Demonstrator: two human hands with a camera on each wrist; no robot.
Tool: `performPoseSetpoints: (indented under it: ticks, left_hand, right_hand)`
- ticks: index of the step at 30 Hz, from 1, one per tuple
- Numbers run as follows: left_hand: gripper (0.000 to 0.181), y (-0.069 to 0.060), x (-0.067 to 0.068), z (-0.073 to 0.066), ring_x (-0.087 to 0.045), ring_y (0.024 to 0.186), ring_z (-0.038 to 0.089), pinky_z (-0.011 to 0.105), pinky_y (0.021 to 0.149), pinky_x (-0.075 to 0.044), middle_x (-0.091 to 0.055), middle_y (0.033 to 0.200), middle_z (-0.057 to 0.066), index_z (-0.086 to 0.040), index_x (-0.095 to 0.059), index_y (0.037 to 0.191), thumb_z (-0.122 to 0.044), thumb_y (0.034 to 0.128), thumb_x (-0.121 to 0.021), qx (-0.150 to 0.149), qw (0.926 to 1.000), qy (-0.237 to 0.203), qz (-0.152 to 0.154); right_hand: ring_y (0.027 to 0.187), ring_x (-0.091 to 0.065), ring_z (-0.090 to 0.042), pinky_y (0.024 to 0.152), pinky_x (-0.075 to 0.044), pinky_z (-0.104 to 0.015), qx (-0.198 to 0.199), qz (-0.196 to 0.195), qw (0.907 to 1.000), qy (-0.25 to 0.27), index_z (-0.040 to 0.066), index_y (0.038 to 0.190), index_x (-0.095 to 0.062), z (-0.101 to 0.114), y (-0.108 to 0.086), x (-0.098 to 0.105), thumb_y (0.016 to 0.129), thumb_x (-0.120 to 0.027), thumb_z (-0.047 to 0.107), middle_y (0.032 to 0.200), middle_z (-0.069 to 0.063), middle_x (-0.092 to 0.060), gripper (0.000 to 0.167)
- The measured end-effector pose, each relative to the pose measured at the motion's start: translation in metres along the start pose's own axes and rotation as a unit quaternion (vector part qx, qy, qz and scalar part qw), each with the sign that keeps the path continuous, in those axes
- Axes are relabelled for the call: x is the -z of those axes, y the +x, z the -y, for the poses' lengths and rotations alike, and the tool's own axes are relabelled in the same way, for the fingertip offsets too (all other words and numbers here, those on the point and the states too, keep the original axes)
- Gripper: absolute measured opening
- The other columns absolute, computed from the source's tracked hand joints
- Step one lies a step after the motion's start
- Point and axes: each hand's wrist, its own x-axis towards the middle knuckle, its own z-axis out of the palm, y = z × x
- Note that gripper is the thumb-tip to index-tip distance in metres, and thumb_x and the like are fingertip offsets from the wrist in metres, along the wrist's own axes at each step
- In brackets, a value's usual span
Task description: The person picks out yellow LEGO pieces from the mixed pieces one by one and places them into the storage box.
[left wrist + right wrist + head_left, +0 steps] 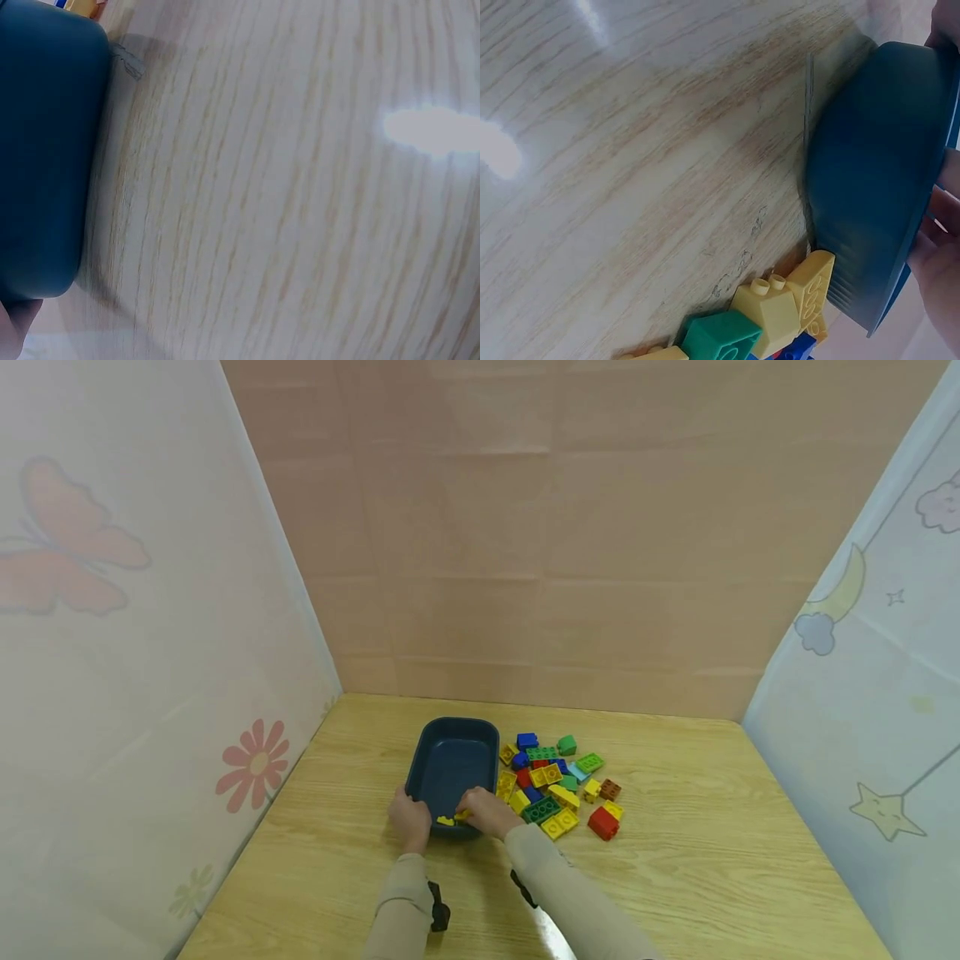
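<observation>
2 hands (pixel 410 821) — both at blue tray (pixel 453 767)

no readable text, no legible labels or brands, no numbers or signs legible

Tray (pixel 453 764) and bricks (pixel 542 811) on wood-grain table (pixel 690 843)

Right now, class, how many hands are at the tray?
2: left hand at the near left of the tray, right hand over its near right. No others show.
</observation>
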Motion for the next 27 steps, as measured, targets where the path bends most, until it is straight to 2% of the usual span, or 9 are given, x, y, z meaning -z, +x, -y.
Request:
performPoseSetpoints:
  ticks: [4,9,12,17,22,27]
  left_hand:
    - [0.039,-0.0004,-0.0002,0.0006,-0.056,0.091,0.043,0.050,0.072,-0.047,-0.057,0.100,0.032,0.015,-0.052,0.111,0.014,0.0730,-0.045,-0.003,1.0000,0.003,-0.004]
    - [0.040,-0.0004,-0.0002,0.0011,-0.055,0.093,0.042,0.050,0.073,-0.046,-0.056,0.102,0.032,0.014,-0.051,0.114,0.014,0.0744,-0.045,0.006,0.9999,0.009,0.006]
    - [0.041,-0.0003,0.0000,0.0013,-0.055,0.094,0.042,0.050,0.074,-0.046,-0.056,0.104,0.032,0.013,-0.051,0.115,0.014,0.0750,-0.045,0.015,0.9998,0.011,0.010]
    - [0.041,-0.0001,-0.0004,0.0015,-0.055,0.094,0.043,0.050,0.074,-0.046,-0.056,0.103,0.032,0.014,-0.051,0.114,0.014,0.0742,-0.045,0.011,0.9999,0.010,0.006]
    - [0.039,0.0009,-0.0017,0.0031,-0.055,0.093,0.043,0.050,0.073,-0.046,-0.056,0.102,0.032,0.014,-0.052,0.112,0.014,0.0743,-0.045,0.004,0.9998,0.017,0.003]
    - [0.039,0.0008,-0.0015,0.0031,-0.055,0.091,0.043,0.050,0.073,-0.046,-0.056,0.101,0.032,0.015,-0.052,0.112,0.014,0.0743,-0.045,0.002,0.9998,0.019,0.002]
  right_hand:
    - [0.089,-0.058,-0.014,0.078,-0.046,-0.023,-0.004,0.012,0.9996,0.026,0.005,0.095,-0.071,0.0008,-0.0002,0.0019,0.078,-0.064,-0.001,0.093,-0.001,-0.065,0.019]
    - [0.088,-0.059,-0.013,0.077,-0.047,-0.022,-0.003,0.013,0.9991,0.039,0.004,0.095,-0.070,0.0007,0.0001,0.0011,0.078,-0.063,-0.002,0.093,-0.002,-0.066,0.019]
    - [0.085,-0.060,-0.012,0.073,-0.048,-0.020,-0.006,0.013,0.9985,0.054,0.004,0.092,-0.071,0.0000,0.0008,-0.0009,0.078,-0.062,-0.004,0.091,-0.002,-0.067,0.018]
    - [0.075,-0.061,-0.007,0.066,-0.048,-0.017,-0.018,0.014,0.9966,0.079,0.006,0.084,-0.073,0.0003,0.0011,-0.0033,0.081,-0.058,-0.004,0.084,0.000,-0.067,0.018]
    - [0.064,-0.054,-0.002,0.063,-0.046,-0.017,-0.021,0.020,0.9978,0.060,0.007,0.085,-0.071,0.0033,0.0007,-0.0045,0.086,-0.054,0.004,0.077,0.003,-0.065,0.017]
    - [0.061,-0.050,-0.002,0.062,-0.046,-0.017,-0.029,0.025,0.9982,0.046,0.007,0.089,-0.070,0.0057,-0.0005,-0.0056,0.088,-0.053,0.008,0.076,0.004,-0.062,0.017]
